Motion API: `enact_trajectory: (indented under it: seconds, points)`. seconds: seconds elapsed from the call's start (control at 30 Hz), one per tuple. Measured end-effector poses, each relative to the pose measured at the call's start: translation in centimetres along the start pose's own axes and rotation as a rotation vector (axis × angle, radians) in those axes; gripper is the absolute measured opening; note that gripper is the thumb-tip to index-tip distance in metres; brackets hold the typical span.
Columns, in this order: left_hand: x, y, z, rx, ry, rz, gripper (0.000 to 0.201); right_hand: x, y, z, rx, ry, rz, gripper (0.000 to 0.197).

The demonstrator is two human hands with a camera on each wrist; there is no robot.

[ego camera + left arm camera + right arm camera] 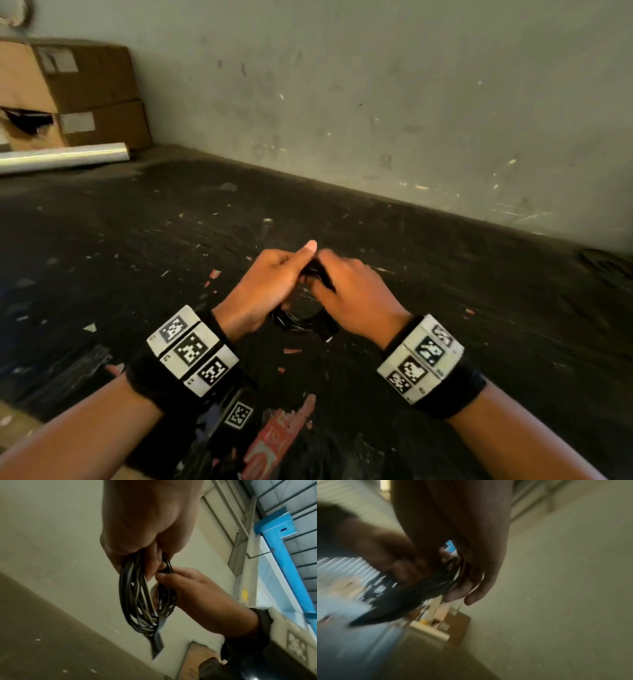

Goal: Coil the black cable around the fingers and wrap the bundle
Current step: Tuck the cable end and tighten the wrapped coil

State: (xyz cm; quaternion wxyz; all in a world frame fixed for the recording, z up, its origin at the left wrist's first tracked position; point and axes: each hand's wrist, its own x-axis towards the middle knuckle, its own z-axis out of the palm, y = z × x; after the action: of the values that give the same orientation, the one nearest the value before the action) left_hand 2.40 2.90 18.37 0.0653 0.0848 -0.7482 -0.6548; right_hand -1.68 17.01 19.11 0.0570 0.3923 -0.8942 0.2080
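The black cable (298, 317) is a bundle of several loops held between both hands above the dark table. My left hand (270, 277) grips the top of the coil, thumb stretched forward. My right hand (349, 287) pinches the coil from the other side. The left wrist view shows the cable (137, 601) hanging as an oval loop under my left hand (147, 534), with my right hand (197, 591) curled round its right strands and a flat black strip (157, 642) dangling below. The blurred right wrist view has the cable (412, 592) between my right hand (471, 574) and left hand (385, 553).
The dark table (445, 308) is scratched, with paper scraps and a red label (274, 442) near the front edge. Stacked cardboard boxes (89, 92) and a shiny roll (65, 157) sit at the back left against a grey wall (376, 102).
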Motion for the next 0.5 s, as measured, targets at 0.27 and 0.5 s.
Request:
enact_trajectory:
  seconds: [0.27, 0.5]
  points:
    - [-2.4, -6.2, -6.8, -0.153, 0.23, -0.274, 0.048, 2.9, -3.8, 8.8, 0.035, -0.203, -0.037, 0.029]
    - [-5.0, -12.0, -15.9, 0.084, 0.626, -0.309, 0.03, 5.0, -6.2, 17.6, 0.49, -0.45, 0.041, 0.056]
